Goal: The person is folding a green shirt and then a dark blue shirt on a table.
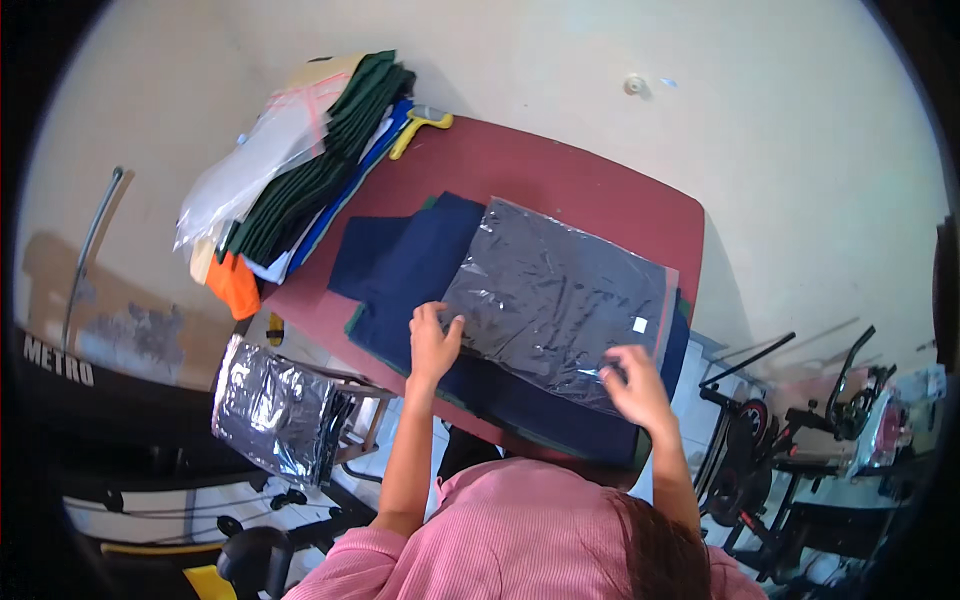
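Observation:
A dark folded garment in a clear plastic bag [555, 292] lies on spread navy cloth [412, 262] on the red table [600, 172]. The bag has a small white label at its right side and a reddish strip along its right edge. My left hand [436, 337] is at the bag's lower left corner, thumb and fingers apart. My right hand [634, 382] is over the bag's lower right part, with thumb and fingers curved towards each other; whether it pinches the plastic is not clear. Green cloth shows under the navy cloth's edges.
Folded dark green and blue cloths [322, 165] are stacked at the table's left, with empty clear bags [255, 165] on top. Beside them lies a yellow-handled tool [420, 127]. More bagged dark garments [277, 412] sit on a chair at lower left. Exercise equipment [742, 450] stands right.

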Demonstrator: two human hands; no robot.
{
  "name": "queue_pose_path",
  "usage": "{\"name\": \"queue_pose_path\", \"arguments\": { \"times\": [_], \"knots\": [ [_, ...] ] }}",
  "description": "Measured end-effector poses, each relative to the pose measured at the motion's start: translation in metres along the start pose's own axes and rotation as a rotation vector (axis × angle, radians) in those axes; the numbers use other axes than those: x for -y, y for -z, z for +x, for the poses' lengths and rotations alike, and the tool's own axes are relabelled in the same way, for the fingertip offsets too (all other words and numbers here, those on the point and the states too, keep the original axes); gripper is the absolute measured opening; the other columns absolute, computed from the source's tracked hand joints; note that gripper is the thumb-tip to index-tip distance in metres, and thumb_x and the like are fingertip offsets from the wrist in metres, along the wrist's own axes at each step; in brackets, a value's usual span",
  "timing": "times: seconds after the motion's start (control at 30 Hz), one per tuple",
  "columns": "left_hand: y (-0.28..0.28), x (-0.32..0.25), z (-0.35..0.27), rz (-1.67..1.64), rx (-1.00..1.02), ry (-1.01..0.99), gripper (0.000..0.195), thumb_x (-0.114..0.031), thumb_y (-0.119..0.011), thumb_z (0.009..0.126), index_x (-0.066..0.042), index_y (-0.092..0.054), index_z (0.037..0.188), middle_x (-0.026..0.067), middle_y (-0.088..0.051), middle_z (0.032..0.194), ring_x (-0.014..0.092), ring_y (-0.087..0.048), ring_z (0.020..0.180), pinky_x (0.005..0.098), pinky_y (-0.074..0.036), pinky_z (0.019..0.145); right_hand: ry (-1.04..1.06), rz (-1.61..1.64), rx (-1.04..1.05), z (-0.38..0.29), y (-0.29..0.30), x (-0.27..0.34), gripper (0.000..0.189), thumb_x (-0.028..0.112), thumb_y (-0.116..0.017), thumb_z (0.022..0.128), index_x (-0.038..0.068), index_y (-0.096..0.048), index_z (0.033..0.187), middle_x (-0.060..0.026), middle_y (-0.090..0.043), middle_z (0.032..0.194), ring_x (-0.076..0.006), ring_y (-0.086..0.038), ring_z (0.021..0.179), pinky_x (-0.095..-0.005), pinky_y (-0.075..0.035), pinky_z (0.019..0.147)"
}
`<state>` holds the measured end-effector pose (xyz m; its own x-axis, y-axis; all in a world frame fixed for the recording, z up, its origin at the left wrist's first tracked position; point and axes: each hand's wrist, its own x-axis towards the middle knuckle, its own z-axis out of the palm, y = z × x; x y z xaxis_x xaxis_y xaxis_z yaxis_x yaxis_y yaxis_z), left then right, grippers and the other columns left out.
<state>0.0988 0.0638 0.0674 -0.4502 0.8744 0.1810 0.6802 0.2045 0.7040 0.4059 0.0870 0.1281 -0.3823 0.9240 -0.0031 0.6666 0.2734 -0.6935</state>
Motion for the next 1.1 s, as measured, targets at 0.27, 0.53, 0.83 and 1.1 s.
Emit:
{"name": "queue_pose_path", "arguments": {
  "times": [0.27, 0.53, 0.83, 1.1],
  "knots": [
    [-0.035, 0.028, 0.064, -0.007, 0.197, 0.014, 0.039, -0.027, -0.058, 0.076, 0.004, -0.049, 0.099, 0.0206, -0.052, 0.097, 0.035, -0.048, 0.093, 0.0392, -0.038, 0.082, -0.45, 0.048, -0.347, 0.016, -0.005, -0.127, 0.027, 0.015, -0.06, 0.073, 0.0, -0.05, 0.094, -0.0156, -0.048, 0.086, -0.0302, -0.05, 0.084, -0.0366, -0.042, 0.073],
    [-0.047, 0.016, 0.106, -0.104, 0.424, 0.072, 0.034, -0.021, -0.058, 0.079, 0.003, -0.047, 0.1, 0.013, -0.057, 0.078, 0.023, -0.056, 0.072, 0.0328, -0.044, 0.067, -0.75, 0.054, -0.677, 0.031, -0.022, -0.109, 0.021, 0.016, -0.055, 0.078, 0.0, -0.056, 0.092, -0.0142, -0.06, 0.071, -0.027, -0.06, 0.069, -0.0365, -0.045, 0.064],
    [-0.011, 0.027, 0.152, -0.604, 0.781, 0.148, 0.014, -0.01, -0.05, 0.085, -0.002, -0.052, 0.095, -0.0013, -0.048, 0.071, 0.003, -0.042, 0.056, 0.0186, -0.036, 0.049, -0.71, 0.167, -0.949, 0.017, -0.04, -0.074, 0.014, 0.004, -0.054, 0.077, 0.001, -0.058, 0.09, -0.0103, -0.06, 0.068, -0.0166, -0.057, 0.057, -0.0285, -0.044, 0.055],
    [0.049, 0.078, 0.224, -0.192, 0.353, -0.232, 0.021, -0.014, -0.053, 0.084, 0.0, -0.054, 0.099, 0.0055, -0.055, 0.082, 0.011, -0.048, 0.071, 0.0234, -0.04, 0.066, -0.746, 0.976, -0.594, -0.025, -0.104, -0.006, 0.008, -0.001, -0.054, 0.078, -0.003, -0.056, 0.085, -0.0059, -0.06, 0.071, -0.0094, -0.055, 0.059, -0.0209, -0.044, 0.054]
  ]
}}
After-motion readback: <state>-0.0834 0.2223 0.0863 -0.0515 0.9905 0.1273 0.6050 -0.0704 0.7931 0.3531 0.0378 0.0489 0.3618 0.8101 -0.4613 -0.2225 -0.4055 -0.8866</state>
